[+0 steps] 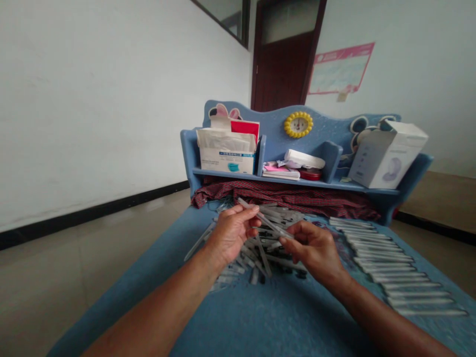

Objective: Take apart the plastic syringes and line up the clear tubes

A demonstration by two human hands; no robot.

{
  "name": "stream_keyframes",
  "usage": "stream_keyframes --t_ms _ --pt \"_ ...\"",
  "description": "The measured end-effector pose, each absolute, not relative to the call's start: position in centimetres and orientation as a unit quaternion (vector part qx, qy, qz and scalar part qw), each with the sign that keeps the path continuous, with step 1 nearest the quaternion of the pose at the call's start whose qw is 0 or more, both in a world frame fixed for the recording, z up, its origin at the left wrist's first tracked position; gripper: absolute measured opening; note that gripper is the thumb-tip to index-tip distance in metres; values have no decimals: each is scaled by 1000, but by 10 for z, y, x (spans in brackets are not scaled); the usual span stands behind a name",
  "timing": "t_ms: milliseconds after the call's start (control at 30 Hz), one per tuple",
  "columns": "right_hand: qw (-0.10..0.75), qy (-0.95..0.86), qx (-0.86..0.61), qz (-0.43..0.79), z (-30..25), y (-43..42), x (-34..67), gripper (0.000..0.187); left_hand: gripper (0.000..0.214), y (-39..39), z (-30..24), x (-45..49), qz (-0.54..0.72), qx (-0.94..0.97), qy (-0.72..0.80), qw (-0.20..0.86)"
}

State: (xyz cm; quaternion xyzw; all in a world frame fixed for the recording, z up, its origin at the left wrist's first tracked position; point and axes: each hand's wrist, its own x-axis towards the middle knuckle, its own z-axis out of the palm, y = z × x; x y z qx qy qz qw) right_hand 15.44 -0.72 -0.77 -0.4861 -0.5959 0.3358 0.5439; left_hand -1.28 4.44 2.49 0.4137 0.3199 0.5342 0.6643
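Between my two hands a translucent pen barrel (270, 224) is held slantwise above the desk. My left hand (234, 230) pinches it near its upper left end with thumb and forefinger. At the lower right end my right hand (312, 245) has its fingertips closed on it; what they cover there is hidden. Below both hands lies a loose pile of clear and grey pen parts (264, 263), with small black pieces among them. To the right of my right hand, a row of pens (397, 267) lies side by side.
The blue desk (253, 317) has a raised back shelf (267, 144). On it stand a mask box (227, 153), papers (280, 172), a red round tin (310, 174) and a tilted white box (386, 156). Checked cloth (282, 196) lies bunched beneath the shelf.
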Motion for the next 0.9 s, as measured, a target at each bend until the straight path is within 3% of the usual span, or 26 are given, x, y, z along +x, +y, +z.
stream_keyframes --t_ms 133,567,900 --pt "560 -554 -476 391 -2 -7 153 27 3 43 25 -11 540 409 311 666" --pt "565 -615 -476 274 -4 -7 160 19 15 38 22 -1 557 379 282 683" --pt "530 -688 -469 162 -8 -9 158 16 9 43 23 -4 554 404 293 666"
